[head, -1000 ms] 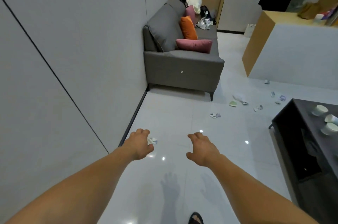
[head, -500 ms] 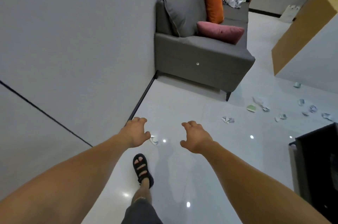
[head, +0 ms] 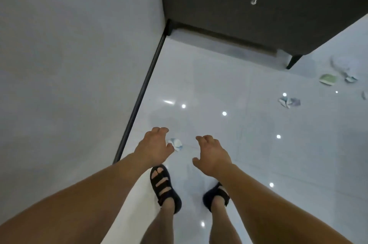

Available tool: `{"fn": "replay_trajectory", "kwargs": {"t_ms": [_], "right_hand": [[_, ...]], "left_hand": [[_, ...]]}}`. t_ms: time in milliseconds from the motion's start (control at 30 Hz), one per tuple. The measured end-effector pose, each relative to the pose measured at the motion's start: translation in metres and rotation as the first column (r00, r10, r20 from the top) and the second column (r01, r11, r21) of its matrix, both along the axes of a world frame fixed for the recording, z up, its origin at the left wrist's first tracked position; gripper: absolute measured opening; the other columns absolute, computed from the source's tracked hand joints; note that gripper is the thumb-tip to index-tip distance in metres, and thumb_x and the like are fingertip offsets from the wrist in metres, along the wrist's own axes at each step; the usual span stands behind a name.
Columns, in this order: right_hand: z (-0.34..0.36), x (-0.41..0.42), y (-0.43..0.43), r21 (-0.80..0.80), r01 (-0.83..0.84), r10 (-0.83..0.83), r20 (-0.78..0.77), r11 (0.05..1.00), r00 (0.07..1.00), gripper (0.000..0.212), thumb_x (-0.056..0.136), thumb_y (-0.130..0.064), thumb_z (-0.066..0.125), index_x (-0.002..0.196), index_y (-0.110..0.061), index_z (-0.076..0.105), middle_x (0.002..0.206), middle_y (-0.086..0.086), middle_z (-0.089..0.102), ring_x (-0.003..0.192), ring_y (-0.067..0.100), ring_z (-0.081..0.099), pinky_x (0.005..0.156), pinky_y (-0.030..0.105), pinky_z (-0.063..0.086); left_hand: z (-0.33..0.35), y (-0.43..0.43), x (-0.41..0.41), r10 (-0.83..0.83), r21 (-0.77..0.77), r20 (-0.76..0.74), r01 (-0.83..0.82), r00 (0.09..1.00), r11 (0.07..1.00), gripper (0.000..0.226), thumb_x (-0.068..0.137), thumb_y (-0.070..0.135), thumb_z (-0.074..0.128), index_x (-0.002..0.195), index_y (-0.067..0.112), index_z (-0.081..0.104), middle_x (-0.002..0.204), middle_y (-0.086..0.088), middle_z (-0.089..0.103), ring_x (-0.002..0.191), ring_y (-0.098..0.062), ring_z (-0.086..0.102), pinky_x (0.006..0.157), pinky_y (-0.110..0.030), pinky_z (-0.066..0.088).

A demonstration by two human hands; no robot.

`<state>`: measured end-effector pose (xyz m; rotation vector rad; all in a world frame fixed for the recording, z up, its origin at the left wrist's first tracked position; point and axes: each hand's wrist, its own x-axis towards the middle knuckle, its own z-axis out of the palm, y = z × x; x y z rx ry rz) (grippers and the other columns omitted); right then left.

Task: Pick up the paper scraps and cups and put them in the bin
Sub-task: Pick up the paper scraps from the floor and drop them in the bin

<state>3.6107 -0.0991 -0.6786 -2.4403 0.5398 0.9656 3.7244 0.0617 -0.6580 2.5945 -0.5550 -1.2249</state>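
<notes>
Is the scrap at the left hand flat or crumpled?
Crumpled: the scrap is a small bunched wad with creases, at the thumb of the left hand.

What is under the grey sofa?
Under the sofa only shadowed bare floor shows, with a dark leg at its right corner. Nothing else shows there. Deeper in, the sofa's body hides the floor.
</notes>
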Motion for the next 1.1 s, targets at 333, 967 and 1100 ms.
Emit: {"fn": "replay_trajectory", "kwargs": {"t_ms": [333,967,1100], "right_hand": [[-0.321,0.035,0.019,-0.044,-0.063,0.064,0.016,0.997,0.998,0.080,0.085,-0.047,0.065,0.147,-0.020,0.022,0.146,0.006,0.031,0.128,0.028,0.038,0.093,0.041,0.044],[-0.400,0.022,0.032,0.077,0.124,-0.137,0.191,0.989,0.972,0.078,0.075,-0.018,0.070,0.144,-0.011,0.034,0.134,0.010,0.041,0.115,0.029,0.040,0.091,0.031,0.042],[-0.334,0.017,0.002,0.201,0.194,-0.250,0.309,0.960,0.918,0.083,0.074,-0.022,0.075,0.145,-0.011,0.035,0.134,0.009,0.046,0.116,0.026,0.045,0.092,0.033,0.043]], "left_hand": [[-0.307,0.020,0.016,0.039,0.106,-0.033,-0.035,0.999,0.994,0.060,0.092,0.033,0.055,0.145,0.018,0.032,0.148,-0.006,0.033,0.134,-0.025,0.033,0.106,-0.038,0.032],[-0.374,0.013,0.004,0.080,0.060,-0.162,-0.071,0.983,0.996,0.062,0.093,0.036,0.054,0.146,0.019,0.028,0.147,-0.006,0.036,0.130,-0.024,0.040,0.103,-0.036,0.036],[-0.320,-0.032,0.006,0.148,-0.037,-0.270,-0.164,0.951,0.986,0.065,0.092,0.043,0.054,0.147,0.021,0.027,0.142,-0.002,0.043,0.125,-0.020,0.045,0.104,-0.034,0.038]]}}
